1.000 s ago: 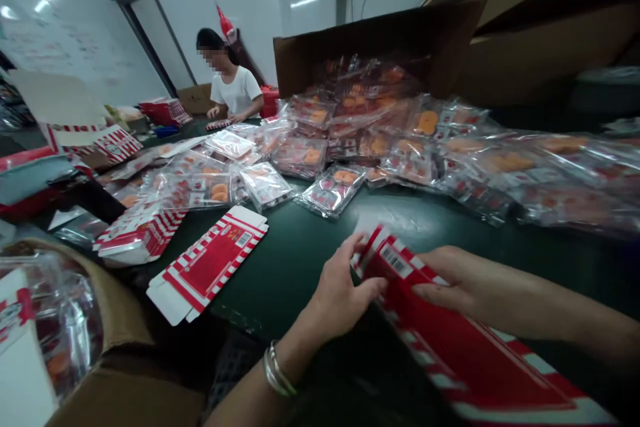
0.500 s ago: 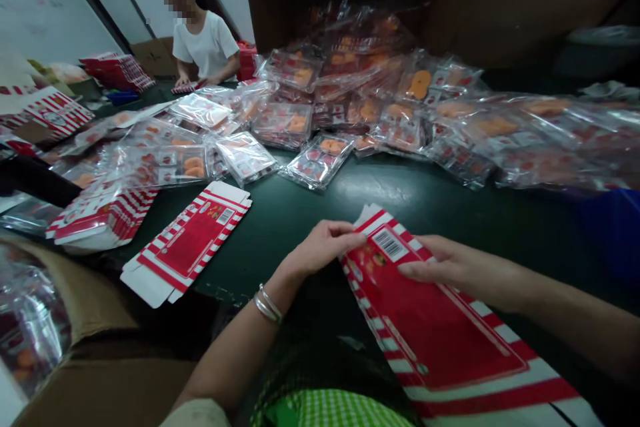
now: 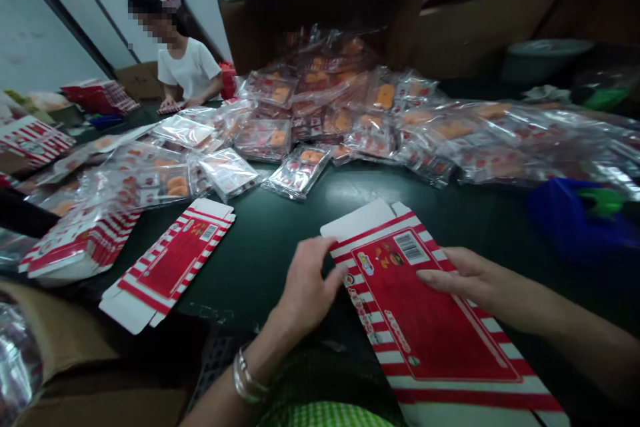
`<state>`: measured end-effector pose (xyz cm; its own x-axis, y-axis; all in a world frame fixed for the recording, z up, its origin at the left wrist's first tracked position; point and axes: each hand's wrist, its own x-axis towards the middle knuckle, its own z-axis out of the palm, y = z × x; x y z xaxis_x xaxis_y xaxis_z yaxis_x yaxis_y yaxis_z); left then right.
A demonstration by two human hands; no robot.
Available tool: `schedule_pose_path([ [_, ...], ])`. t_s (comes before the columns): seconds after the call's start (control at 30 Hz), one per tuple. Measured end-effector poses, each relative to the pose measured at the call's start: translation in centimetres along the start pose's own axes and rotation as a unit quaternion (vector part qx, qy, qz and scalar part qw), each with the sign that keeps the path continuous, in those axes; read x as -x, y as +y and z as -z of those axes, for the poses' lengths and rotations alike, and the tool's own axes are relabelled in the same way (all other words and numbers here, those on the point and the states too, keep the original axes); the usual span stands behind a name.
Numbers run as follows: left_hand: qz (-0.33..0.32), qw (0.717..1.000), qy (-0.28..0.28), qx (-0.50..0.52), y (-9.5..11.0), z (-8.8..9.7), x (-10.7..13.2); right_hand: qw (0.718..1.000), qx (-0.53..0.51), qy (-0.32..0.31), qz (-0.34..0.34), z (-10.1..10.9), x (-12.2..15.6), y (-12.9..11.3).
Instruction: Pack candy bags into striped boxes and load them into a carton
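Observation:
A flat-looking red-and-white striped carton with a barcode lies tilted in front of me, its white end flap out at the top. My right hand grips its right edge, thumb on the printed face and the other fingers mostly hidden beneath. At the carton's upper left edge is my left hand, bent, its thumb against the side and its fingertips partly hidden behind the flap. Another striped carton lies face up on the dark green table, left of my hands.
Clear-bagged sets with orange pieces are heaped across the table's back. Folded striped cartons lie stacked at left, above an open cardboard box. A blue container stands right. A co-worker in white works at back left.
The carton's end flap now stands out, and its striped left side shows more. My left hand has shifted from the top end to the upper left edge. My right hand keeps its grip.

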<state>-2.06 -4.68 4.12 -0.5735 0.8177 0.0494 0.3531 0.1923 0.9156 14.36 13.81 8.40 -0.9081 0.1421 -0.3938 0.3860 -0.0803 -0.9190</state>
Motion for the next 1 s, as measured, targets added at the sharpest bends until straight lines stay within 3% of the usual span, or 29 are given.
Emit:
schedule_pose_path([
  [0.1,-0.092,0.98,0.031,-0.174,1.0,1.7,-1.1,0.997,0.074,-0.021,0.025,0.5,0.8,-2.3],
  [0.17,-0.126,0.955,0.093,-0.253,1.8,2.5,-1.5,0.984,0.168,-0.023,0.053,0.6,1.1,-4.6],
  [0.23,-0.144,0.936,0.171,-0.273,2.4,2.8,-1.8,0.952,0.295,-0.024,0.074,0.5,1.2,-7.0],
  [0.27,-0.148,0.941,0.174,-0.248,2.5,2.8,-1.9,0.931,0.356,-0.026,0.074,0.3,1.0,-7.9],
  [0.37,-0.132,0.986,0.062,-0.084,2.2,2.1,-2.4,0.883,0.465,-0.054,0.032,-0.6,-0.1,-9.4],
  [0.43,-0.088,0.994,-0.049,0.05,1.5,1.4,-3.0,0.866,0.493,-0.079,0.02,-1.0,-1.1,-9.2],
  [0.53,0.001,0.955,-0.226,0.194,0.3,1.1,-4.0,0.855,0.513,-0.07,0.022,-1.1,-2.2,-8.4],
  [0.6,0.042,0.927,-0.305,0.215,-0.2,1.4,-4.5,0.853,0.521,-0.035,0.005,-1.0,-2.2,-8.2],
  [0.67,0.057,0.916,-0.342,0.204,-0.2,1.9,-4.9,0.867,0.497,-0.022,-0.025,-0.8,-1.7,-8.0],
  [0.83,0.037,0.909,-0.384,0.159,0.1,2.8,-5.3,0.954,0.295,-0.051,-0.009,-0.7,0.1,-5.8],
  [1.0,0.05,0.901,-0.403,0.152,-0.3,2.1,-5.6,0.972,0.237,0.003,0.0,-1.2,-0.4,-2.1],
])
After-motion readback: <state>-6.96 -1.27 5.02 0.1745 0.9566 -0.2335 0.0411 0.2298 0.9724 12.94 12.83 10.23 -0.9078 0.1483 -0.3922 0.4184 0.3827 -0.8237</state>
